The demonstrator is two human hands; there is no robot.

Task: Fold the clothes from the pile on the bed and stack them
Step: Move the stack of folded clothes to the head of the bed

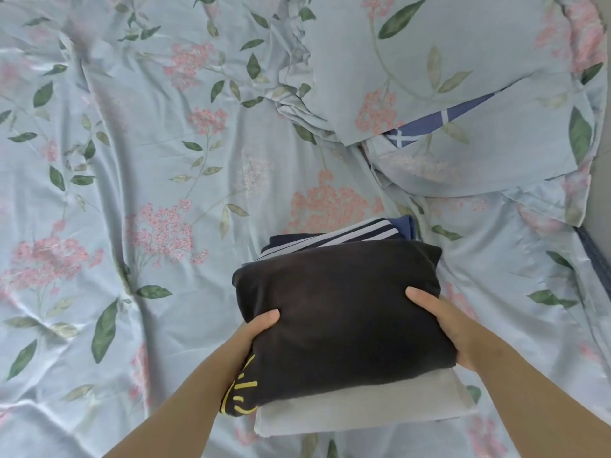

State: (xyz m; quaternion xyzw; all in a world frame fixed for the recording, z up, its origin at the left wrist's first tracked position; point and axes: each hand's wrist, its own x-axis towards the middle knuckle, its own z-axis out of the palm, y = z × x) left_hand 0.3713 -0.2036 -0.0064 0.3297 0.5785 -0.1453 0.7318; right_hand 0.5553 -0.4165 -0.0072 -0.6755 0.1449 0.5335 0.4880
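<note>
A: What is sitting at the lower middle of the frame?

B: A folded black garment (337,312), plump and smooth, is showing a yellow print at its lower left corner. It is lying on top of the stack on the bed.

A: And the hands?

B: The left hand (254,328) is gripping its left edge, thumb on top, fingers hidden underneath. The right hand (439,322) is gripping the right edge the same way.

A: What is lying beneath?

B: A folded grey garment (363,414) is poking out below, and a navy-and-white striped garment (350,234) and a blue garment (405,226) are poking out above. The floral bedsheet (132,160) is spreading around them, with a matching pillow (429,61) at the upper right.
</note>
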